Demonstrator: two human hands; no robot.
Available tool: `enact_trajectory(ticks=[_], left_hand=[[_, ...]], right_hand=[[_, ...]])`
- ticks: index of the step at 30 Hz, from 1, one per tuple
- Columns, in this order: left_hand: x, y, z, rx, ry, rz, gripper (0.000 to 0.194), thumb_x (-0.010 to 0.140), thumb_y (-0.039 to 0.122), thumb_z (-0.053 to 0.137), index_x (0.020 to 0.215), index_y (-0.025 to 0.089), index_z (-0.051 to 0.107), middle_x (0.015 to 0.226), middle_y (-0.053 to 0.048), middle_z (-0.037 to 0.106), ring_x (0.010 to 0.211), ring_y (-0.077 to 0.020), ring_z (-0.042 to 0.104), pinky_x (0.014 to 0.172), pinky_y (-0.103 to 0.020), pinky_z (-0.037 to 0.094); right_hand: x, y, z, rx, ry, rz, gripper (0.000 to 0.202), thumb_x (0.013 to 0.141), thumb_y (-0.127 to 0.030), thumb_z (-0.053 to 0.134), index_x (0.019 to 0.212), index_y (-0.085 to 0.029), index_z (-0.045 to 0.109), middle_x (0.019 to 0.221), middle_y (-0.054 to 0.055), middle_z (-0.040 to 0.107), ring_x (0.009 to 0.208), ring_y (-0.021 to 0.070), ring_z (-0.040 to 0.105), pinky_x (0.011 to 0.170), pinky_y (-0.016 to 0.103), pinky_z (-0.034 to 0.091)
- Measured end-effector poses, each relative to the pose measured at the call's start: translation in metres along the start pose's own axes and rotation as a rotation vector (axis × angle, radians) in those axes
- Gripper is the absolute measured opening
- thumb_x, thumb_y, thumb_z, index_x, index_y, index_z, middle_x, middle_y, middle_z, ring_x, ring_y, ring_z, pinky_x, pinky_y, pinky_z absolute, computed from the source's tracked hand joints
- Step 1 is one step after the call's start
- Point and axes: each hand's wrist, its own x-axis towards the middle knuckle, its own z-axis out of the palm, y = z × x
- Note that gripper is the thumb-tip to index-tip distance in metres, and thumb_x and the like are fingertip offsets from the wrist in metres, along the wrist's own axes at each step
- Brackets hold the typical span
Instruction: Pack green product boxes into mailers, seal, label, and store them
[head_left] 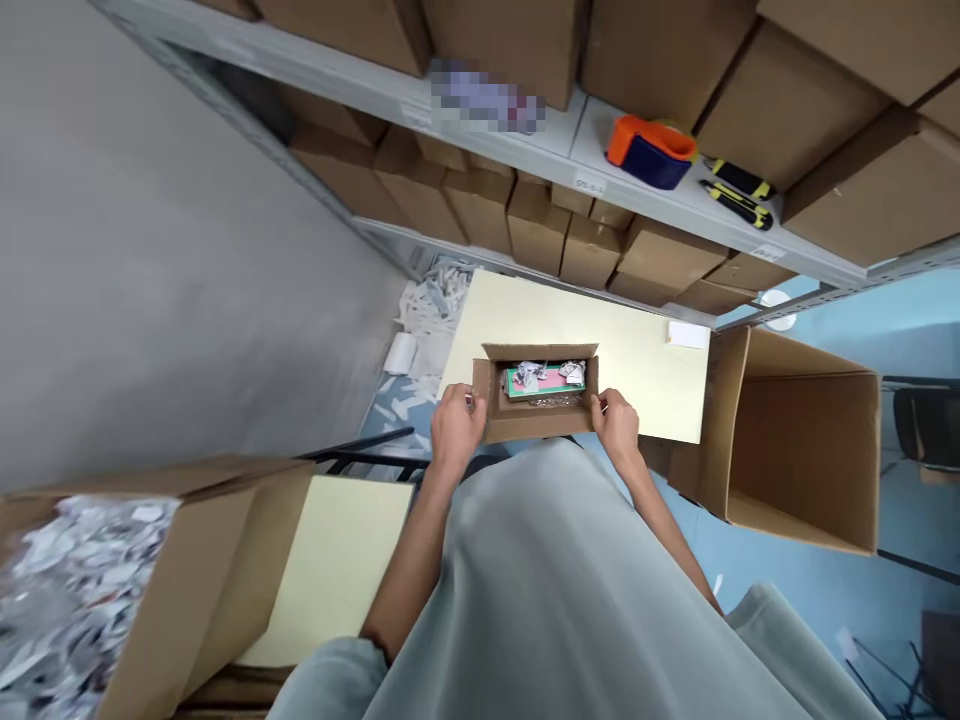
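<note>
A small open cardboard box (517,430) sits at the near edge of a pale yellow table (652,385), flaps folded outward. My left hand (456,428) is closed on its left end flap, thumb toward the box. At the opposite end, my right hand (618,425) pinches the right flap between thumb and fingers. Inside lies a green and pink package (553,380), with clear plastic wrap (556,400) along its near side. Two crumpled wads of printed paper rest over the package, a left wad (529,374) and a right wad (573,372).
Shelves of brown cartons (540,225) rise behind the table. An orange and blue tape dispenser (652,152) and two utility knives (739,205) lie on a shelf. A large open carton (802,450) stands right; a carton of shredded paper (90,580) is at left.
</note>
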Motion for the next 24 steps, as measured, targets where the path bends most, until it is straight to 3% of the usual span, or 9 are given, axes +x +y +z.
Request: enact_trajectory(ticks=[4, 8, 11, 13, 16, 18, 21, 24], left_hand=[[0.039, 0.044, 0.017, 0.007, -0.039, 0.129, 0.018, 0.108, 0.028, 0.050, 0.107, 0.022, 0.067, 0.113, -0.014, 0.074, 0.090, -0.0284, 0.071, 0.083, -0.039, 0.053], [0.065, 0.062, 0.026, 0.018, -0.086, 0.173, 0.024, 0.110, 0.031, 0.046, 0.110, 0.022, 0.068, 0.115, -0.014, 0.074, 0.092, -0.0294, 0.072, 0.086, -0.041, 0.055], [0.081, 0.059, 0.030, 0.030, -0.144, 0.170, 0.028, 0.110, 0.034, 0.045, 0.114, 0.020, 0.069, 0.120, -0.016, 0.075, 0.090, -0.0295, 0.074, 0.089, -0.044, 0.058], [0.085, 0.053, 0.031, -0.018, -0.199, 0.208, 0.032, 0.109, 0.039, 0.047, 0.121, 0.020, 0.070, 0.128, -0.017, 0.074, 0.100, -0.0308, 0.076, 0.095, -0.046, 0.060], [0.082, 0.039, 0.034, -0.121, -0.344, 0.368, 0.046, 0.106, 0.053, 0.058, 0.136, 0.020, 0.069, 0.148, -0.017, 0.070, 0.136, -0.0345, 0.069, 0.118, -0.049, 0.056], [0.076, 0.029, 0.037, -0.132, -0.457, 0.455, 0.062, 0.096, 0.060, 0.073, 0.144, 0.021, 0.068, 0.157, -0.016, 0.067, 0.153, -0.0380, 0.058, 0.129, -0.053, 0.049], [0.073, 0.018, 0.043, -0.124, -0.505, 0.493, 0.064, 0.092, 0.048, 0.081, 0.149, 0.023, 0.067, 0.156, -0.016, 0.068, 0.157, -0.0396, 0.054, 0.133, -0.056, 0.046], [0.084, 0.018, 0.049, -0.148, -0.373, 0.399, 0.066, 0.099, 0.033, 0.072, 0.161, 0.020, 0.055, 0.150, -0.019, 0.069, 0.144, -0.0365, 0.065, 0.126, -0.055, 0.052]], right_hand=[[0.028, 0.025, -0.006, 0.030, 0.030, 0.035, 0.026, 0.118, -0.034, 0.049, 0.103, -0.022, 0.066, 0.101, 0.008, 0.077, 0.079, 0.0223, 0.069, 0.069, 0.030, 0.036], [0.047, 0.029, -0.006, 0.048, 0.047, 0.063, 0.028, 0.118, -0.036, 0.048, 0.105, -0.022, 0.068, 0.105, 0.008, 0.076, 0.081, 0.0215, 0.069, 0.069, 0.029, 0.040], [0.051, 0.024, -0.004, 0.121, 0.032, 0.069, 0.026, 0.118, -0.038, 0.051, 0.113, -0.022, 0.072, 0.113, 0.008, 0.078, 0.085, 0.0211, 0.074, 0.076, 0.030, 0.050], [0.049, 0.023, -0.003, 0.208, -0.015, 0.001, 0.027, 0.114, -0.044, 0.062, 0.127, -0.023, 0.074, 0.128, 0.010, 0.079, 0.101, 0.0228, 0.078, 0.088, 0.033, 0.058], [0.041, 0.029, -0.004, 0.262, -0.153, -0.158, 0.064, 0.096, -0.050, 0.088, 0.151, -0.024, 0.070, 0.159, 0.014, 0.068, 0.143, 0.0312, 0.068, 0.119, 0.044, 0.057], [0.036, 0.035, -0.005, 0.234, -0.236, -0.193, 0.077, 0.089, -0.042, 0.095, 0.158, -0.022, 0.067, 0.167, 0.016, 0.063, 0.156, 0.0351, 0.057, 0.130, 0.051, 0.049], [0.038, 0.041, -0.007, 0.215, -0.229, -0.111, 0.061, 0.099, -0.029, 0.081, 0.157, -0.022, 0.067, 0.162, 0.015, 0.068, 0.152, 0.0320, 0.061, 0.130, 0.050, 0.050], [0.054, 0.037, -0.008, 0.192, -0.123, 0.062, 0.058, 0.106, -0.028, 0.068, 0.164, -0.024, 0.059, 0.153, 0.014, 0.071, 0.136, 0.0293, 0.071, 0.117, 0.047, 0.059]])
